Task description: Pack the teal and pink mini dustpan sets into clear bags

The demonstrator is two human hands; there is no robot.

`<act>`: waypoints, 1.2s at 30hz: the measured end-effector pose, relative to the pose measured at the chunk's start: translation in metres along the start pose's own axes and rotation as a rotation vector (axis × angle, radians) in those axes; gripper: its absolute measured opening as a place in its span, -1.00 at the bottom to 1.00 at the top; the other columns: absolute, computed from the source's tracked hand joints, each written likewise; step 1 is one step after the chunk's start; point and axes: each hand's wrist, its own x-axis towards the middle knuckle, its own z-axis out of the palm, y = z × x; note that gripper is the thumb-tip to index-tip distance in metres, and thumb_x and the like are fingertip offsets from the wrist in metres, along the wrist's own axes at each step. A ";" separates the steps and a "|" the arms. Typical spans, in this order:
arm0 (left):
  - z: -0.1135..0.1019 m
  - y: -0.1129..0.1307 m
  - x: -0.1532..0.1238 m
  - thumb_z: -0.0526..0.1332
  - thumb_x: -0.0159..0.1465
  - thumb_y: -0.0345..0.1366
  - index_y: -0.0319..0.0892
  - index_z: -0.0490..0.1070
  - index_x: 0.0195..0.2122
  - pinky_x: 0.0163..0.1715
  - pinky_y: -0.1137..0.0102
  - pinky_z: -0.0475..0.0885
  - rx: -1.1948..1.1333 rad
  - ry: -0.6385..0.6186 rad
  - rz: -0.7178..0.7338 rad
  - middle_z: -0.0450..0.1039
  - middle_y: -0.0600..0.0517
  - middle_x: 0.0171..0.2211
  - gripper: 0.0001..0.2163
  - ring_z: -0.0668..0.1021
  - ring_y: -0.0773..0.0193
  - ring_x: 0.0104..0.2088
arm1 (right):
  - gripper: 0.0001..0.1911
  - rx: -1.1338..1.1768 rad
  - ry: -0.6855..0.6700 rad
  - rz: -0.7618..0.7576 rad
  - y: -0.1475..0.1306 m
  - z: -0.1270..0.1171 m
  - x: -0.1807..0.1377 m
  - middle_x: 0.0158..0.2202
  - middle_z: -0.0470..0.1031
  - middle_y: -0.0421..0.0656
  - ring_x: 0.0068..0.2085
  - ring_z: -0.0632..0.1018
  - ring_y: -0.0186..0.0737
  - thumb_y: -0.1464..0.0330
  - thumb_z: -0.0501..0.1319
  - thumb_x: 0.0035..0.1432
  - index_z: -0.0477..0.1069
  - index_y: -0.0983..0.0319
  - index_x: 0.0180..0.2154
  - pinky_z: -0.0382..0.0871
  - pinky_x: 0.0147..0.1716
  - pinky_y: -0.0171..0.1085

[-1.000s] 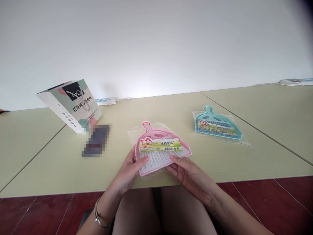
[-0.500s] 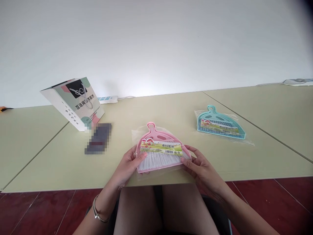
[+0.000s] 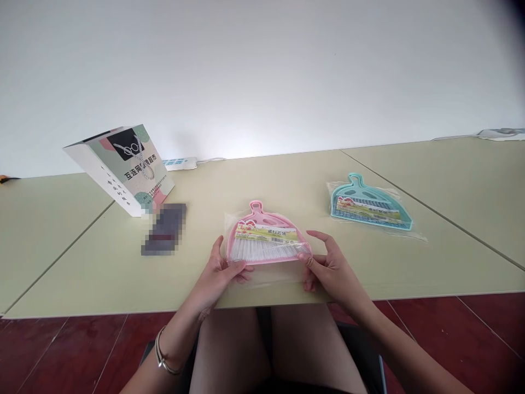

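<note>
A pink mini dustpan and brush set point(image 3: 264, 232) in a clear plastic bag lies near the front edge of the pale green table point(image 3: 287, 180). My left hand point(image 3: 219, 273) pinches the bag's lower left corner. My right hand point(image 3: 328, 268) pinches its lower right corner, thumb and forefinger closed on the plastic, other fingers spread. A bracelet shows on my left wrist.
A teal dustpan and brush set point(image 3: 367, 203) in its bag lies to the right. A printed paper bag point(image 3: 123, 167) lies tipped at the left, with a blurred dark flat object point(image 3: 164, 236) beside it. A white power strip point(image 3: 180, 162) sits by the wall. Red floor tiles lie below.
The pink set has been lowered from a raised tilt toward flat on the table. Both hands shifted from its underside to the bag's lower corners.
</note>
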 end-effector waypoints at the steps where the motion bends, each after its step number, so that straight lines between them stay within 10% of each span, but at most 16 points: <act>1: 0.001 0.000 0.000 0.29 0.15 -0.28 -0.28 -0.55 0.30 -0.32 0.34 0.44 -0.007 0.018 0.004 0.54 0.00 -0.42 -0.01 0.55 0.29 -0.45 | -0.20 -0.067 -0.018 -0.020 0.002 -0.002 -0.001 -0.72 0.35 -0.39 -0.71 0.39 -0.28 -0.05 0.26 -0.07 0.07 0.18 0.11 0.25 -0.70 -0.34; 7: -0.002 0.004 -0.004 0.26 0.17 -0.29 -0.29 -0.55 0.30 -0.45 0.42 0.40 0.053 -0.031 -0.045 0.51 0.07 -0.54 -0.05 0.52 0.33 -0.56 | -0.31 -0.722 0.184 -0.591 0.025 -0.026 -0.012 -0.35 0.46 -0.07 -0.32 0.51 -0.10 -0.03 0.29 -0.09 0.35 0.19 0.03 0.42 -0.31 -0.15; 11: -0.002 0.006 -0.010 0.27 0.16 -0.21 -0.28 -0.45 0.32 -0.50 0.43 0.38 0.089 -0.101 -0.060 0.48 0.08 -0.56 -0.06 0.51 0.32 -0.58 | -0.26 -0.933 -0.034 -0.946 0.036 -0.031 -0.017 0.09 0.37 0.08 0.13 0.37 0.10 0.02 0.32 -0.09 0.30 0.14 0.12 0.23 0.08 0.07; 21: -0.021 -0.002 -0.034 0.39 0.01 -0.30 0.00 -0.50 0.32 -0.31 0.32 0.46 0.363 -0.398 0.073 0.44 -0.03 -0.25 0.09 0.52 0.26 -0.34 | -0.78 -0.787 -0.109 -0.840 0.035 -0.028 -0.016 -0.15 0.58 -0.10 -0.10 0.55 -0.15 0.40 0.09 0.22 0.50 0.10 -0.22 0.39 -0.06 -0.06; 27: -0.008 -0.008 -0.032 0.46 -0.14 -0.22 -0.12 -0.46 0.34 -0.49 0.43 0.38 0.566 -0.163 0.162 0.45 -0.05 -0.23 0.21 0.44 0.31 -0.45 | -0.82 -0.774 0.014 -0.792 0.034 -0.020 -0.015 -0.34 0.56 -0.10 -0.30 0.53 -0.16 0.36 0.07 0.23 0.45 0.14 -0.25 0.41 -0.31 -0.17; 31: 0.002 -0.013 -0.023 0.25 0.14 -0.08 -0.15 -0.43 0.34 -0.51 0.41 0.36 0.515 0.056 0.141 0.48 0.01 -0.32 -0.06 0.42 0.34 -0.55 | -0.85 -0.773 0.027 -0.807 0.035 -0.017 -0.012 -0.32 0.54 -0.10 -0.28 0.51 -0.15 0.37 0.07 0.24 0.41 0.15 -0.22 0.41 -0.30 -0.17; 36: 0.003 -0.009 -0.016 0.22 0.16 -0.07 -0.24 -0.38 0.34 -0.66 0.46 0.27 0.370 0.064 0.053 0.46 0.08 -0.49 -0.09 0.43 0.31 -0.59 | -0.82 -0.768 0.071 -0.845 0.038 -0.015 -0.010 -0.29 0.53 -0.10 -0.26 0.51 -0.16 0.40 0.03 0.26 0.39 0.15 -0.20 0.42 -0.27 -0.17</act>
